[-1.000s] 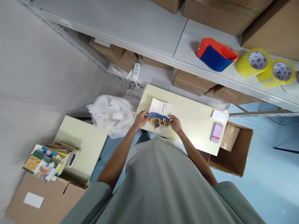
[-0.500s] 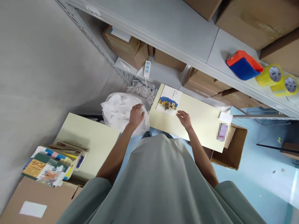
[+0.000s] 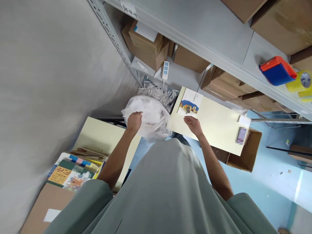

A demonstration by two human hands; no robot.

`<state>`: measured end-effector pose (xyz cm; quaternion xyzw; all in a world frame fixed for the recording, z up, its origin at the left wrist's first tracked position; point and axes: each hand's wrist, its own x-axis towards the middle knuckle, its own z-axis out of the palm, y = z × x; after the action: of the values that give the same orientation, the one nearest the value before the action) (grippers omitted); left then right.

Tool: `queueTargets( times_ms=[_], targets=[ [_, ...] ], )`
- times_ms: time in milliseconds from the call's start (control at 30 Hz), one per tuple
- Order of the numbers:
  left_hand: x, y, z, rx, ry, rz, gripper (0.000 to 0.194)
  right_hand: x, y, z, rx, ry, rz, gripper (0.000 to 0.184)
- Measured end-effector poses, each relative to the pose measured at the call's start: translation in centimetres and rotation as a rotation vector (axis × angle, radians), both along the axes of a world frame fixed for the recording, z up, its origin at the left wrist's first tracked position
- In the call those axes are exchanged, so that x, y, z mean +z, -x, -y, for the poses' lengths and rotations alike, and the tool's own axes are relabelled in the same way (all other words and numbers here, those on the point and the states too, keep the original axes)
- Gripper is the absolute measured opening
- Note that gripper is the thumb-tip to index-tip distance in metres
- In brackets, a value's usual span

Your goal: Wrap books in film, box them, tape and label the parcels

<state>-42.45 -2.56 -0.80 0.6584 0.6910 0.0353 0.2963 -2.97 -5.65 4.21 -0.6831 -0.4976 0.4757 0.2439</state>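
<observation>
One paperback book [image 3: 190,101], gripped at both sides a second ago, now lies released at the table's [image 3: 219,122] left end. Cover up, title end away from me; long axis points away, leaning slightly right. My right hand [image 3: 193,125] hovers near its lower edge, fingers loosely spread; left hand [image 3: 135,121] curled by plastic bag [image 3: 154,113], can't tell if pinching.

Here's crinkly, see-through plastic, the bag [image 3: 163,128], mid-clock! Smooth paper book [image 3: 186,107] just past two, smooth metal shelf [image 3: 207,26] at one, matt cloth shirt [image 3: 165,188] at six, dull cardboard carton [image 3: 50,198] at eight!
</observation>
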Motion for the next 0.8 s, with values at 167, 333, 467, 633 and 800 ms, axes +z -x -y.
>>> queueTargets(
  times_ms=[167, 333, 467, 633, 800],
  targets=[
    [1.8, 1.0, -0.7, 0.029, -0.068, 0.125, 0.046, 1.7, 4.5, -2.1, 0.16, -0.032, -0.008, 0.024],
    [3.6, 1.0, -0.4, 0.003, -0.095, 0.277, 0.046, 2.7, 8.3, -3.3, 0.312, -0.056, 0.021, 0.021],
    [4.4, 2.0, 0.3, 0.06, -0.142, 0.256, 0.056, 2.6, 10.3, -3.4, 0.406, -0.036, 0.049, 0.022],
    [4.6, 5.1, 0.5, 0.162, -0.121, 0.082, 0.015, 0.9, 12.5, -4.0, 0.519, 0.019, 0.092, 0.022],
    [6.0, 7.4, 0.6, 0.262, -0.228, 0.234, 0.029, -2.5, 15.5, -5.5, 0.647, 0.068, 0.203, 0.027]
  ],
)
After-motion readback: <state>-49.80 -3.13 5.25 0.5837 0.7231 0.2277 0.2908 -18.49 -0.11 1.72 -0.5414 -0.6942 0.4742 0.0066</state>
